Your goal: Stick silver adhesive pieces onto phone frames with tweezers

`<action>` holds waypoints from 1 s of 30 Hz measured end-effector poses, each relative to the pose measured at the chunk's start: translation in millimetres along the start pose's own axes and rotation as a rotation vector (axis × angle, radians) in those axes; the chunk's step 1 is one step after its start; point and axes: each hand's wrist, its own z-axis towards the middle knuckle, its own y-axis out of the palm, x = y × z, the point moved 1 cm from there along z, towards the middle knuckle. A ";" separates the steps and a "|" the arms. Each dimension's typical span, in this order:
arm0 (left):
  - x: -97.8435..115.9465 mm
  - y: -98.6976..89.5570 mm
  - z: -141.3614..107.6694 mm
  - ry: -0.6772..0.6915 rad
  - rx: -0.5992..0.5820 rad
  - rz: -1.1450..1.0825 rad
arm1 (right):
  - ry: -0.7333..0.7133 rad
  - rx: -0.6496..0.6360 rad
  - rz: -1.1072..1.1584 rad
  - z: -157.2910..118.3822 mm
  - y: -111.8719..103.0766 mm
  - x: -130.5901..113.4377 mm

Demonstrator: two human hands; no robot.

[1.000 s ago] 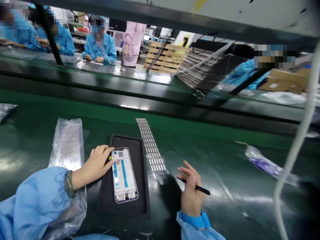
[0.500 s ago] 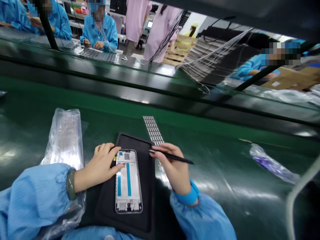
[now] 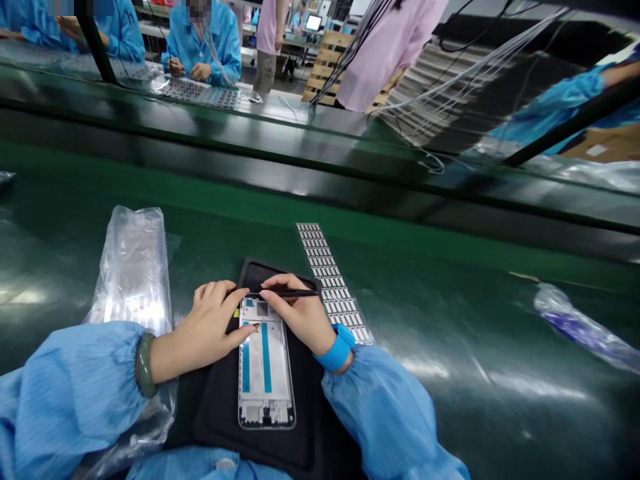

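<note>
Right hand (image 3: 306, 321) nearer: fingers gripping black tool (image 3: 301, 293) crosswise at phone frame (image 3: 281, 373) top; frame's long axis toward wearer. Left hand (image 3: 203, 333): fingers spread, on upper-left edge.

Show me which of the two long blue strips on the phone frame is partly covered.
The left strip, nearer the left hand, whose thumb lies over its upper part. The right strip shows along its whole length.
</note>
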 end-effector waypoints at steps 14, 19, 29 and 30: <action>4.5 -11.7 3.4 0.008 -0.042 -0.039 | 0.070 0.108 0.200 -2.6 -9.0 1.2; 9.1 -10.5 2.5 0.004 -0.014 -0.033 | 0.035 0.176 0.224 -5.3 -11.7 -0.1; -40.0 -65.9 -32.6 -0.443 -0.050 0.493 | -0.149 0.471 0.119 -30.5 -37.8 -9.5; -47.9 -67.2 -40.0 -0.500 -0.121 0.466 | -0.168 0.471 0.114 -32.7 -40.9 -10.4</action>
